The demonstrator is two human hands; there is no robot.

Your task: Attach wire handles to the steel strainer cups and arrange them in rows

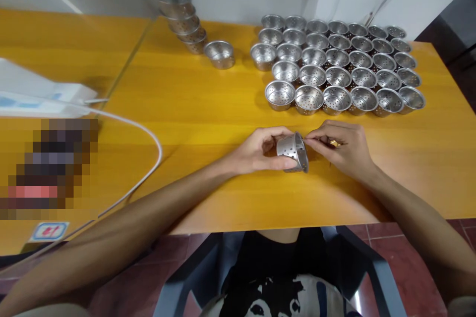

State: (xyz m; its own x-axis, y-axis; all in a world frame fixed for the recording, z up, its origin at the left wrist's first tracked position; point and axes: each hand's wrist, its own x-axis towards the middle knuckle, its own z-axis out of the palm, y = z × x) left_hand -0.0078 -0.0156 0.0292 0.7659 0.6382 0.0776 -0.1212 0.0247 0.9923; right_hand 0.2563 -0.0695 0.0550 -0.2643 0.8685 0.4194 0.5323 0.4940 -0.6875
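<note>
Just in front of me my left hand (260,153) is wrapped round a metal strainer basket (287,147) with small round holes. The basket is tipped on its side, its flared mouth facing right. At that mouth my right hand (347,151) is closed in a pinch, thumb against forefinger. A thin sliver shows between its fingertips and the rim, too small to name. Something yellowish shows within the curled fingers, mostly hidden. Beyond my hands stand rows of similar strainer baskets (337,100), upright with their mouths up.
At the back left rises a leaning stack of baskets (178,12), with a single basket (220,54) beside it. A white power strip (70,99) and its looping cable (158,143) lie left. A label (50,231) sits near the front edge of the yellow table (208,104).
</note>
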